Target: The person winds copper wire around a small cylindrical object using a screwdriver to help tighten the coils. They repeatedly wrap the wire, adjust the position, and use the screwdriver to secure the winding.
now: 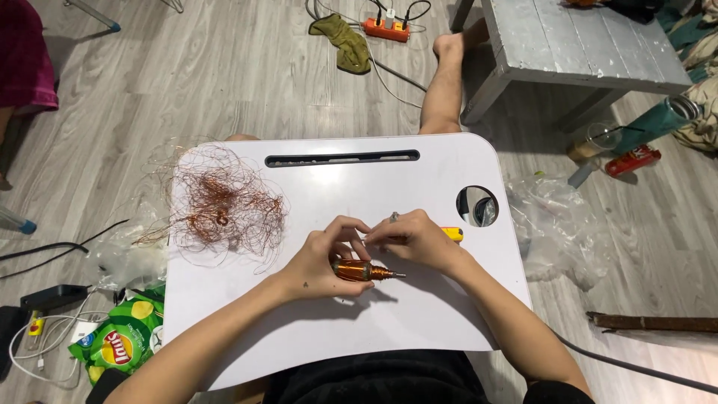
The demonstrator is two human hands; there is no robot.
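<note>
Two-handed work at the middle of the white table (314,322). Gripped a small coil (364,271) in the left hand (325,262), fingers and thumb clamped round its body, metal tip poking out to the right. Kept the right hand (415,241) just beside, fingertips drawn together against those of the left; could not tell whether a strand lay pinched between them. Hid most of a yellow tool (453,233) under the right hand.

Judged the likely troubles as follows. Could have snapped or kinked so fine a strand with one sharp pull. Could have let the smooth coil roll on the slick table top if the left grip loosened. Could have snagged a sleeve or wrist in the wire tangle (224,206) to the left and dragged it over the edge, since stray loops already hung past the rim. Could have lost a small part through the round hole (477,206) near the right hand.

As to materials: coil glossy, copper-orange, barrel-shaped, tightly wound, ending in a thin steel pin. Tangle hair-thin, reddish copper, springy, loose and nest-like, denser at its middle. Table hard, smooth, glossy plastic with rounded corners and a long dark slot (342,158) at the far edge. Wore a small metal ring (394,217) on the right hand. Left crinkled clear plastic (557,224) and a shiny green snack bag (120,340) on the grey plank floor (224,82).
</note>
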